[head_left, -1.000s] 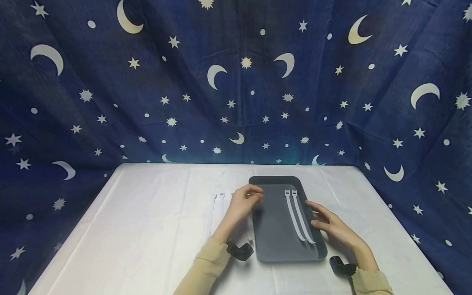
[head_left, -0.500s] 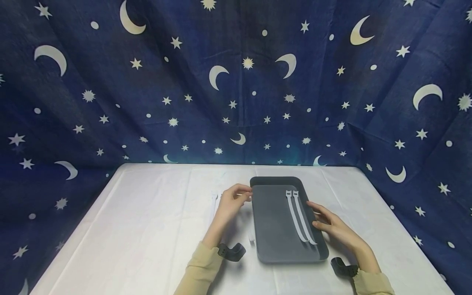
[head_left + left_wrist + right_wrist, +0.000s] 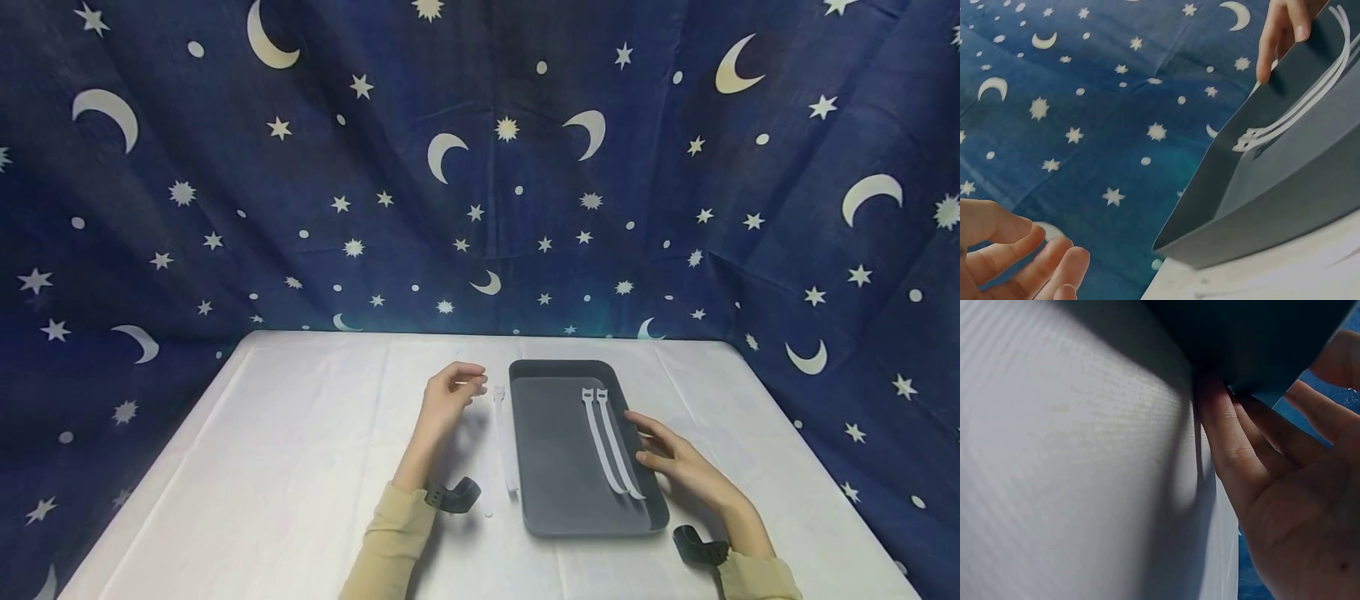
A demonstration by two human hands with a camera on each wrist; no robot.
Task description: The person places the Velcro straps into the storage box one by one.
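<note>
left hand [image 3: 447, 398]: hovers over table [image 3: 300, 467] left of tray [image 3: 558, 517], fingers loosely curled, holding nothing | right hand [image 3: 671, 458]: straight fingers brace tray's right rim, steadying it | two straps [image 3: 607, 442] lie side by side in tray; another strap [image 3: 504, 442] lies on table beside tray

Straps [image 3: 609, 442] in tray [image 3: 551, 467], on table [image 3: 300, 467]
</note>
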